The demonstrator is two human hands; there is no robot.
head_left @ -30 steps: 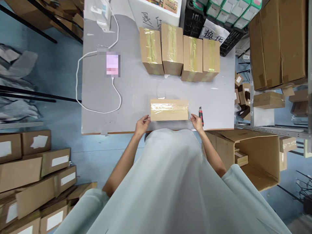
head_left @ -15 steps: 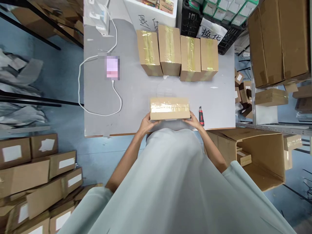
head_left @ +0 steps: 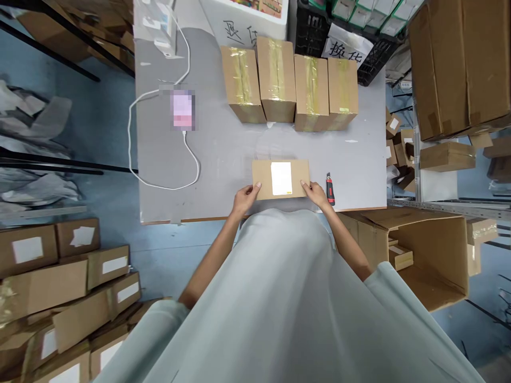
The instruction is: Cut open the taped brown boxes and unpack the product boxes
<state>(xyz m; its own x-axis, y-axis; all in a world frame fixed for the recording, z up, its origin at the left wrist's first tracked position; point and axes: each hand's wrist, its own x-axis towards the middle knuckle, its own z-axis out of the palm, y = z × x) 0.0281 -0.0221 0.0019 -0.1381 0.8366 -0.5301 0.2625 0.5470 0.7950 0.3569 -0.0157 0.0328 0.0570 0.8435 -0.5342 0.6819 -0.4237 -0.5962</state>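
While the left hand (head_left: 246,199) and right hand (head_left: 316,194) grip its ends, thumbs uppermost, the carton (head_left: 262,172) is held directly between them, white label (head_left: 281,178) up, at the tabletop (head_left: 223,159); a utility knife (head_left: 330,191) lies beside the right hand.

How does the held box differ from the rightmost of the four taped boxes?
The held box shows a white label; the rightmost box a strip of tape. The held box runs sideways, the rightmost box front to back. Left hand and right hand grip the held box; neither touches the rightmost box. Both are brown cardboard.
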